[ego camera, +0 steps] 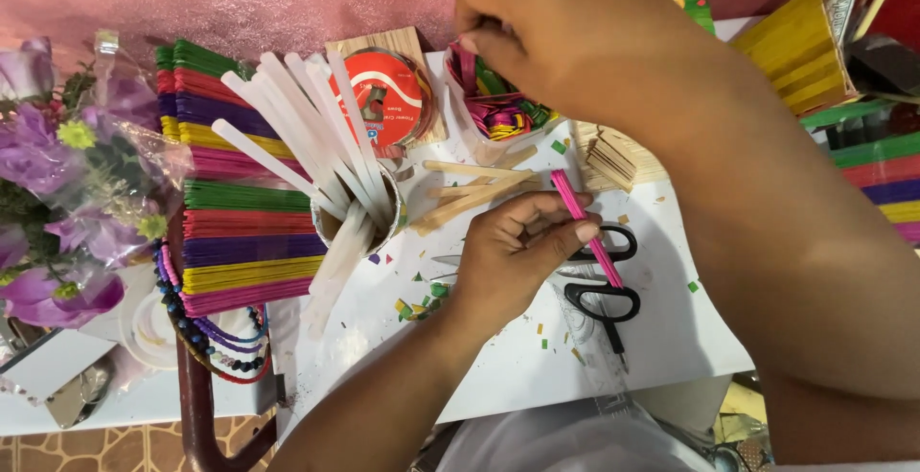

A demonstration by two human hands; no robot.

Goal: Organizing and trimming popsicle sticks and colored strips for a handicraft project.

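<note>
My left hand (513, 252) grips a thin pink stick (586, 228) between thumb and fingers, just above a pair of black-handled scissors (604, 285) lying on the white board (671, 328). My right hand (565, 36) reaches over a clear bag of coloured rubber bands (508, 113), its fingertips pinched together at the bag's top; whether it holds a band is hidden. A few plain wooden sticks (470, 194) lie between the two hands.
A cup of white glue sticks (331, 156) stands left of my left hand. Stacks of coloured craft sticks (244, 232) lie further left, beside purple flowers (67, 175) and bead strings (206, 338). A red-lidded round container (393, 98) sits behind. Yellow sticks (795, 46) are at the right.
</note>
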